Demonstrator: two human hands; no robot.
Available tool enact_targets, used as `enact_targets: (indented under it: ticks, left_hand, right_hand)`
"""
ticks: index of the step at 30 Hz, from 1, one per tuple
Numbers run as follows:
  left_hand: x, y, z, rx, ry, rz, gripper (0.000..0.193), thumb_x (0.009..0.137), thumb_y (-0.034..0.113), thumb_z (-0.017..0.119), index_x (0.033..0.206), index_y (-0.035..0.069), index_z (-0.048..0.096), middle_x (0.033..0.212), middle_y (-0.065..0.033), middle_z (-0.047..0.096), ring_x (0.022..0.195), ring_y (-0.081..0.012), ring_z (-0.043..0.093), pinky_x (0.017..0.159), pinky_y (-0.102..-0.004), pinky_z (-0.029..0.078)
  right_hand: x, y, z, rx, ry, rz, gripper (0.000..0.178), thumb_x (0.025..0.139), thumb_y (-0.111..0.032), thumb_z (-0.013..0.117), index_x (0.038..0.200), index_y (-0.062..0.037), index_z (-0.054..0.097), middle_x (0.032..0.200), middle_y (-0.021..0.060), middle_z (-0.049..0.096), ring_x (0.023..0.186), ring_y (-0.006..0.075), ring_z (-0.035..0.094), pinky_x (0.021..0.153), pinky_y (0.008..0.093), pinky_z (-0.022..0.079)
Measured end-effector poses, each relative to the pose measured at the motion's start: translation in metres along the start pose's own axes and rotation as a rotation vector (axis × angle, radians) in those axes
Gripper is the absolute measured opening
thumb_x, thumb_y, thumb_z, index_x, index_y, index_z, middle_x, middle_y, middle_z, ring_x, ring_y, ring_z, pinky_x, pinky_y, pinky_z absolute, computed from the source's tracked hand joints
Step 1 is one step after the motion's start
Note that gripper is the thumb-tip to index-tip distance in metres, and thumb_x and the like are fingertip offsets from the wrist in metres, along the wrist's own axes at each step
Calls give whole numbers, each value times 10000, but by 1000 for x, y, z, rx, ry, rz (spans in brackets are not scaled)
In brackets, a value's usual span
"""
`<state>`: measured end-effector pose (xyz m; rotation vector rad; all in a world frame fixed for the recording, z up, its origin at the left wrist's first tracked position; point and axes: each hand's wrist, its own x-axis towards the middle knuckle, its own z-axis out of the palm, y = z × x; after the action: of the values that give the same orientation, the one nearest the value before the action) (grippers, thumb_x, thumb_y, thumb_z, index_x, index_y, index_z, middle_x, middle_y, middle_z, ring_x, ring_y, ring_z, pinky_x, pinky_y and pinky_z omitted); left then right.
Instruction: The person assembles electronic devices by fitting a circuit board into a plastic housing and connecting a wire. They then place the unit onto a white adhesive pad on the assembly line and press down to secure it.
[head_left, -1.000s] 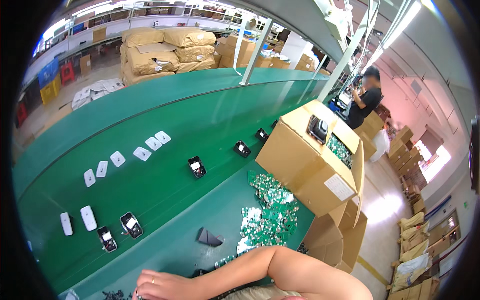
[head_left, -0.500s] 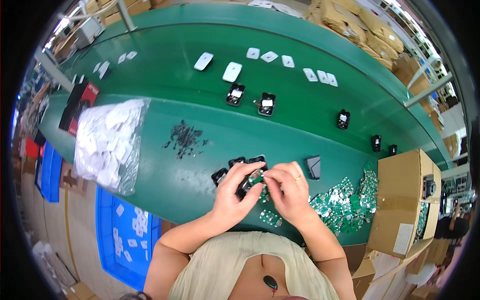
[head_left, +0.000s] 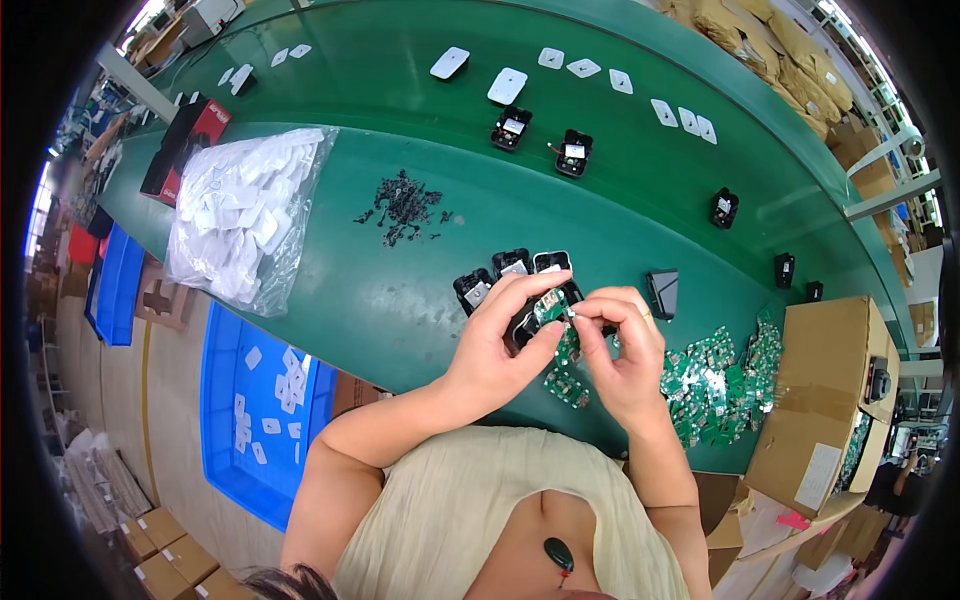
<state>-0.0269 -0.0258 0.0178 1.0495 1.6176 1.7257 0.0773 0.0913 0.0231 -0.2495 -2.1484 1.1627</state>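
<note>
My left hand (head_left: 497, 348) is closed around a small black plastic housing (head_left: 521, 328), with a green circuit board (head_left: 549, 304) at its top between thumb and fingers. My right hand (head_left: 627, 352) pinches at the board's right edge; a tiny pale piece shows at the fingertips, too small to name. Just beyond the left hand lie several open black housings (head_left: 471, 291). Loose green boards (head_left: 567, 388) rest on the table below the hands. A larger heap of circuit boards (head_left: 715, 390) spreads to the right, and a dark grey case (head_left: 662, 294) lies beyond the right hand.
A clear bag of white covers (head_left: 240, 220) and a pile of small black parts (head_left: 404, 208) lie on the left. The cardboard box (head_left: 805, 390) stands at right. Along the green belt (head_left: 640, 160) sit white covers and black housings. A blue bin (head_left: 222, 430) stands lower left.
The whole view has shifted, so the table and its things appear higher and farther right. Both hands stay together at the housing and board, with the right fingertips still at the board's edge.
</note>
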Motion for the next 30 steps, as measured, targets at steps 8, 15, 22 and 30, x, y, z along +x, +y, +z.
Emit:
enact_targets:
  ticks: [8,15,22,30]
  left_hand:
    - [-3,0,2,29,28,31,397,813,-14,509,1206,40,483,960,-40,436,777,-75,485,571,-189,465]
    - [2,13,1,-307,-35,-279,444,807,-6,530,1240,45,445,1074,-58,472,790,-72,519,573,-193,467]
    - [3,1,4,73,19,-29,547,704,-50,565,1232,52,463,1023,-73,476,941,-138,476,797,-242,401]
    - [6,2,10,290,155,91,552,648,-54,588,1185,52,509,984,-111,484,844,-186,509,716,-263,438]
  right_hand:
    - [-7,-2,3,359,100,224,141,772,71,590,899,14,566,873,87,555,695,110,531,594,212,458]
    - [-2,-3,-1,-18,37,28,167,723,86,621,854,6,555,828,89,554,666,134,528,535,224,462]
    - [4,6,-7,-228,-6,-218,252,650,96,649,857,-8,551,819,100,549,635,211,513,490,288,433]
    - [2,12,-8,-419,-47,-376,335,583,77,667,885,1,546,847,103,537,652,247,501,506,315,430]
